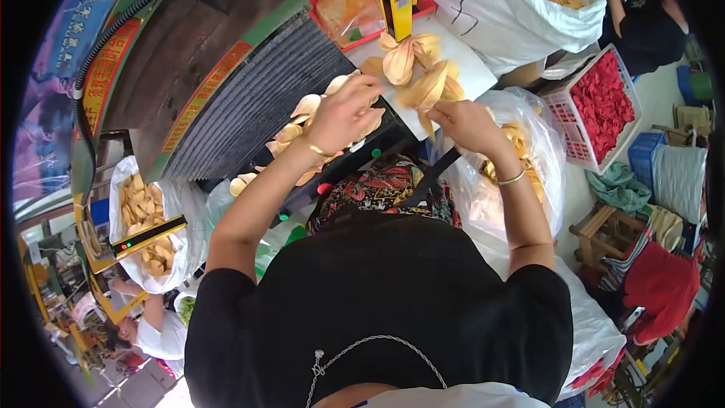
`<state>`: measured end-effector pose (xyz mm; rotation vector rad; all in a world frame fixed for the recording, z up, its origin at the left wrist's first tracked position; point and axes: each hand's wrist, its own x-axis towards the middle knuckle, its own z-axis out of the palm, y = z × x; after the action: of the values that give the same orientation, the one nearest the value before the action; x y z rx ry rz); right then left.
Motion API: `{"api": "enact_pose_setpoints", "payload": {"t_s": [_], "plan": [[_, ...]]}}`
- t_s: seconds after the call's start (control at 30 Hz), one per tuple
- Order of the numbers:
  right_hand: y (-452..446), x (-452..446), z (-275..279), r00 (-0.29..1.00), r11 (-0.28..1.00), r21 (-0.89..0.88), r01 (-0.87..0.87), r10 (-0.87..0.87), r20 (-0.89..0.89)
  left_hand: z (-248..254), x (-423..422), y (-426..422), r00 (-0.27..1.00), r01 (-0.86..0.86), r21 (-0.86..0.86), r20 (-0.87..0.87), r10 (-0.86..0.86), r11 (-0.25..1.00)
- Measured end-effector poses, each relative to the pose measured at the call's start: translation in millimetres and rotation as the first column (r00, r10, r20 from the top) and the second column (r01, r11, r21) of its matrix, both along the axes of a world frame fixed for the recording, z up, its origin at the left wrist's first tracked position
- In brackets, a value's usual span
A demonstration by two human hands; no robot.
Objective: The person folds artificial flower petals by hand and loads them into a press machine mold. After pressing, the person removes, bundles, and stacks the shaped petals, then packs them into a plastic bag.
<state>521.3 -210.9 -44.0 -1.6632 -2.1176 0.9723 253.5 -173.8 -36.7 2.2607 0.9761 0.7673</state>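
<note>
My right hand (472, 128) pinches a yellow petal-shaped piece (427, 91) that is smeared by motion, beside a white board. More of these pieces (399, 60) lie on the white board (468, 57), under the yellow post. My left hand (343, 117) hovers at the machine's front edge, fingers apart and slightly blurred, with no piece plainly in them. Pale petal-shaped pieces (306, 106) sit in a row along that edge, partly hidden under my left hand and forearm.
The ridged dark machine block (264, 83) fills the upper left. Yellow posts (393, 0) stand at its sides. A clear bag of pieces (540, 143) is by my right forearm. White sacks (521, 23) and a crate of red pieces (578, 143) are at right. Other people work nearby.
</note>
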Motion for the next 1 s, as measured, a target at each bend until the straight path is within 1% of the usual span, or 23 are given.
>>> {"api": "enact_pose_setpoints", "payload": {"t_s": [0.03, 0.07, 0.13, 0.17, 0.2, 0.23, 0.27, 0.3, 0.33, 0.37, 0.4, 0.47, 0.5, 0.57, 0.63, 0.67, 0.73, 0.77, 0.8, 0.83, 0.9, 0.97, 1.0], "plan": [[4.6, -3.9, 1.6, 0.997, 0.998, -0.003, -0.062, 0.062, -0.053, -2.0, 11.4, 0.6, 1.000, -0.007, 0.007, 0.006, 0.007, 1.000], [7.3, -6.7, 2.4, 0.997, 0.998, 0.002, -0.067, 0.067, -0.049, -5.2, 21.2, 1.5, 1.000, 0.005, -0.007, -0.030, -0.005, 1.000], [5.2, -14.5, 2.0, 0.978, 0.992, -0.127, -0.011, -0.016, -0.207, -10.4, 25.7, -0.3, 0.997, 0.020, -0.026, -0.074, -0.022, 0.999], [5.5, -18.1, 1.5, 0.957, 0.982, -0.191, 0.015, -0.069, -0.281, -12.4, 25.7, -3.4, 0.999, -0.011, -0.094, -0.054, 0.006, 0.996], [7.2, -20.9, -1.3, 0.956, 0.982, -0.186, 0.024, -0.077, -0.282, -15.4, 26.8, -5.3, 0.999, -0.037, -0.160, -0.034, 0.032, 0.986], [8.6, -23.0, -7.0, 0.974, 0.996, -0.073, 0.046, -0.061, -0.220, -20.1, 29.3, -4.4, 0.998, -0.061, -0.228, -0.013, 0.059, 0.972], [9.3, -25.8, -13.5, 0.987, 0.998, 0.039, 0.059, -0.052, -0.153, -29.1, 31.3, -1.0, 0.999, -0.052, -0.228, -0.010, 0.051, 0.972], [10.1, -29.8, -18.2, 0.995, 0.987, 0.150, 0.061, -0.049, -0.085, -41.3, 31.8, 3.8, 0.998, -0.044, -0.169, 0.041, 0.052, 0.985], [10.5, -35.1, -21.2, 0.995, 0.987, 0.150, 0.063, -0.051, -0.083, -50.1, 32.3, 9.0, 0.994, -0.044, -0.109, 0.092, 0.054, 0.993], [10.7, -41.3, -23.8, 0.997, 0.978, 0.192, 0.080, -0.075, -0.032, -57.4, 32.1, 15.6, 0.988, -0.047, -0.048, 0.144, 0.054, 0.998], [12.3, -46.5, -24.6, 0.995, 0.967, 0.236, 0.095, -0.102, 0.020, -57.6, 32.9, 24.7, 0.988, -0.044, -0.046, 0.147, 0.050, 0.998], [22.2, -49.0, -19.8, 0.987, 0.951, 0.286, 0.115, -0.142, 0.075, -58.7, 35.2, 49.5, 0.979, -0.102, 0.247, 0.195, 0.054, 0.964], [26.7, -48.8, -10.8, 0.980, 0.920, 0.367, 0.136, -0.180, 0.088, -61.3, 36.9, 58.8, 0.974, -0.135, 0.376, 0.219, 0.054, 0.917], [31.8, -48.0, -0.7, 0.963, 0.844, 0.511, 0.160, -0.248, 0.108, -67.6, 41.3, 73.4, 0.974, -0.169, 0.386, 0.203, 0.095, 0.907], [43.7, -39.8, -9.6, 0.959, 0.848, 0.496, 0.188, -0.267, 0.092, -70.2, 50.4, 98.0, 0.970, -0.231, 0.451, 0.178, 0.166, 0.862], [52.1, -32.5, -15.7, 0.956, 0.846, 0.488, 0.215, -0.284, 0.071, -79.1, 54.9, 112.8, 0.969, -0.228, 0.457, 0.190, 0.155, 0.860], [57.4, -21.6, -31.1, 0.948, 0.838, 0.488, 0.243, -0.311, 0.062, -116.1, 60.0, 136.9, 0.986, -0.143, 0.446, -0.018, 0.168, 0.884], [53.9, -17.4, -44.1, 0.941, 0.812, 0.497, 0.307, -0.338, -0.029, -117.7, 66.6, 144.5, 0.977, -0.110, 0.433, -0.119, 0.178, 0.894], [52.2, -11.4, -55.1, 0.929, 0.786, 0.502, 0.362, -0.351, -0.120, -118.8, 72.2, 153.5, 0.977, -0.124, 0.439, -0.101, 0.186, 0.890], [49.9, -6.8, -58.1, 0.910, 0.766, 0.491, 0.415, -0.356, -0.213, -105.6, 75.3, 153.7, 0.989, -0.115, 0.401, -0.042, 0.144, 0.909], [35.5, -2.0, -60.6, 0.928, 0.786, 0.495, 0.371, -0.334, -0.164, -88.0, 69.5, 140.4, 0.997, -0.075, 0.308, 0.049, 0.063, 0.948], [37.2, 3.6, -60.3, 0.957, 0.794, 0.543, 0.275, -0.279, -0.077, -84.5, 72.3, 133.6, 0.998, -0.061, 0.293, 0.023, 0.057, 0.954], [45.3, 6.8, -66.9, 0.964, 0.797, 0.546, 0.257, -0.249, -0.091, -82.3, 75.9, 133.7, 0.999, -0.035, 0.287, 0.004, 0.036, 0.957]]}}
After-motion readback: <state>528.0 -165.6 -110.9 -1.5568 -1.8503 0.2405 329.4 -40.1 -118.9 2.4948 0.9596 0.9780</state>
